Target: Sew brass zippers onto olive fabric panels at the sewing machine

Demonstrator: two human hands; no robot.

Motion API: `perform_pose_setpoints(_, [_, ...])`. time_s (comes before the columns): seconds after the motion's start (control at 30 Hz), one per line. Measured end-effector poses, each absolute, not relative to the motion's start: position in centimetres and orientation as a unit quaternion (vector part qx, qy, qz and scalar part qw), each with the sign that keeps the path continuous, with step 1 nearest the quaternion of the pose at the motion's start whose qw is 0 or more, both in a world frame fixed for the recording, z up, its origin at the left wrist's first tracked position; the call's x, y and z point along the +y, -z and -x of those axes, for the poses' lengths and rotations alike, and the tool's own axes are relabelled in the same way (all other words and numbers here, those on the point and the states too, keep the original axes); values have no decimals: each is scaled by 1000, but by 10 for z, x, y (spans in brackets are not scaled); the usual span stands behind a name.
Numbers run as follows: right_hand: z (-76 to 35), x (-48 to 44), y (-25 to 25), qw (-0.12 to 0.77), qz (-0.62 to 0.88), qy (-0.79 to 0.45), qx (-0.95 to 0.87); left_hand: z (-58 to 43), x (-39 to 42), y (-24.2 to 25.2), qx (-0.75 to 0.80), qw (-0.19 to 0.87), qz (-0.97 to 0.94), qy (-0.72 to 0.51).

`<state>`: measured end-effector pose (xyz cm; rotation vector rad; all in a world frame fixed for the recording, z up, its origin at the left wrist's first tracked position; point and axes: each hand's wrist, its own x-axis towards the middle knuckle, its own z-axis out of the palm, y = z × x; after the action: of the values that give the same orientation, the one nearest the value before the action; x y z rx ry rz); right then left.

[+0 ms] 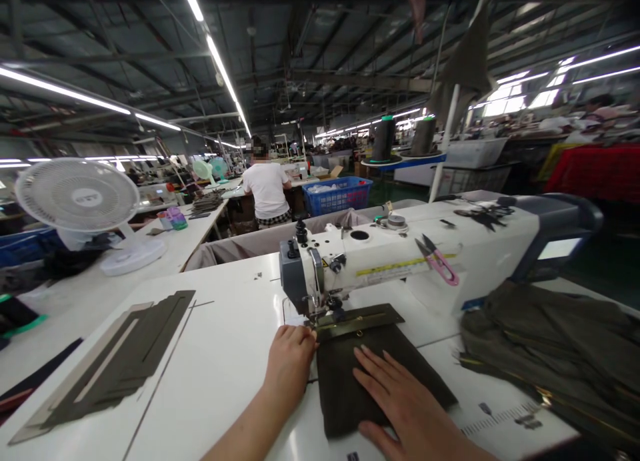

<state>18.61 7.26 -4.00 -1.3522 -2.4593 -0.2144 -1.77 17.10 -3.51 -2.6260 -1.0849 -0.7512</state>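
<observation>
Your right hand (400, 401) nearest, fingers spread flat on dark cloth (343, 381). Your left hand (291, 355) at cloth's far left corner, fingers bunched; can't tell if pinching it. Cloth flat on table (215, 354), zip (350, 323) along far edge, beside sewing machine's (390, 274) foot. Garment heap (555, 354) right, stacked pieces (120, 364) left.

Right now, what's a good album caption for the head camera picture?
Right hand spread on dark cloth, left hand at its edge, by a sewing machine.

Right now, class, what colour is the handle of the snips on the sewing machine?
Pink; the handle shows best in the head view, the only one.
</observation>
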Motion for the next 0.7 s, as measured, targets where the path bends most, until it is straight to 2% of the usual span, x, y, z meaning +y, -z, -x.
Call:
perform_pose_setpoints(0.13, [-189,71,41,155,456,82,-872,16,172,37,-372,102,889,248])
perform_pose_setpoints(0.27, [-191,69,45,185,429,118,-876,18,173,31,-382,88,885,251])
perform_pose_setpoints(0.4, [-189,70,49,224,435,121,-864,18,159,16,-399,26,881,251])
perform_pose_setpoints(0.47, [-188,75,50,234,443,100,-859,13,146,14,-356,-1,898,259])
perform_pose_setpoints(0.6, [-196,86,51,276,442,45,-852,-8,131,40,-199,0,954,223])
perform_pose_setpoints(0.7, [-213,86,50,326,447,47,-832,-19,139,61,-298,-20,935,193])
